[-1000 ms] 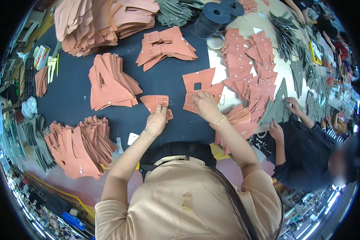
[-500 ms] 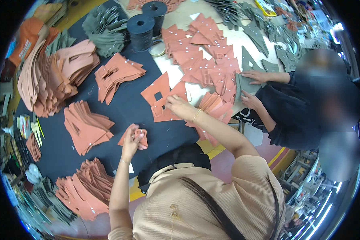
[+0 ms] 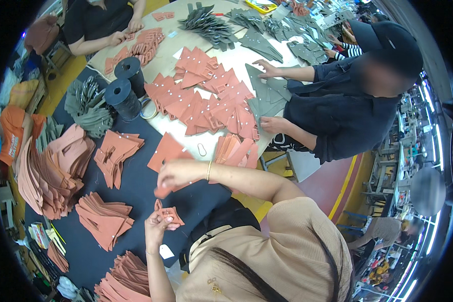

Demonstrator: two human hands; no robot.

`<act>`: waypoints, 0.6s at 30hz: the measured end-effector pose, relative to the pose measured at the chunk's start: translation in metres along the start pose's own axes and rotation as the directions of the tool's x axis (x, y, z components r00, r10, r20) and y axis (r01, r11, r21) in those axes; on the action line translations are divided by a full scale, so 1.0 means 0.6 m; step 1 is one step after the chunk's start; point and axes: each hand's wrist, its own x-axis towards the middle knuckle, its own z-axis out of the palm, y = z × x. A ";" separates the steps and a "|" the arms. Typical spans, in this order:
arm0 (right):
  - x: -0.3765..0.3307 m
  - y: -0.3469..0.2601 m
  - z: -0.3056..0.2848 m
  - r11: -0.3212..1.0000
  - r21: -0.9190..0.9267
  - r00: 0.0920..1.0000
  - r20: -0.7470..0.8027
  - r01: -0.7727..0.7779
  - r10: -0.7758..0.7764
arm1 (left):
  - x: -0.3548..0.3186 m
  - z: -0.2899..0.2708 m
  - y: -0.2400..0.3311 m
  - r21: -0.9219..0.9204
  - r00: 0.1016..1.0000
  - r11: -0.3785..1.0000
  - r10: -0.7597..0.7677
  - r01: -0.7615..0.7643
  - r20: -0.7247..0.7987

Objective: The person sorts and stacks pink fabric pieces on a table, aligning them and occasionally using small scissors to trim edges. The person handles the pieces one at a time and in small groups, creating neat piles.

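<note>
My left hand (image 3: 157, 227) is closed on a small orange cut piece (image 3: 172, 216) with an opening in it, held low over the dark table near my body. Just above it is my right hand (image 3: 178, 173), smeared by motion, its fingers pointing toward the left hand. A bit of orange shows under those fingertips, but I cannot make out whether they grip it. Partly beneath the right hand lies a flat orange panel (image 3: 167, 148). To the left are fanned stacks of orange panels, one nearer (image 3: 104, 220) and one farther (image 3: 118, 155).
Large peach pile (image 3: 55, 168) at left; another orange stack (image 3: 123, 279) at the near edge. Two dark thread spools (image 3: 122, 100) and a tape roll (image 3: 149, 108) stand by a spread orange heap (image 3: 206, 95). A co-worker (image 3: 337, 105) handles grey-green pieces (image 3: 269, 93) at right; another person sits far left.
The view has swung, showing more of the far table. My right hand has moved off the flat orange panels toward my left hand, which still holds the small piece.
</note>
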 end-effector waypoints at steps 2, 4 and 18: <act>0.004 -0.033 0.008 0.992 0.048 0.974 0.201 -0.118 0.106 | -0.008 0.003 0.028 0.097 1.000 0.995 0.000 0.000 -0.001; 0.007 -0.055 0.011 0.977 0.097 0.943 0.296 -0.190 0.154 | -0.017 0.005 0.050 0.146 0.999 0.989 0.035 -0.036 0.011; 0.021 -0.056 0.023 0.907 0.381 0.855 0.516 -0.180 -0.048 | -0.067 0.021 0.103 0.327 0.998 0.945 -0.034 0.013 0.058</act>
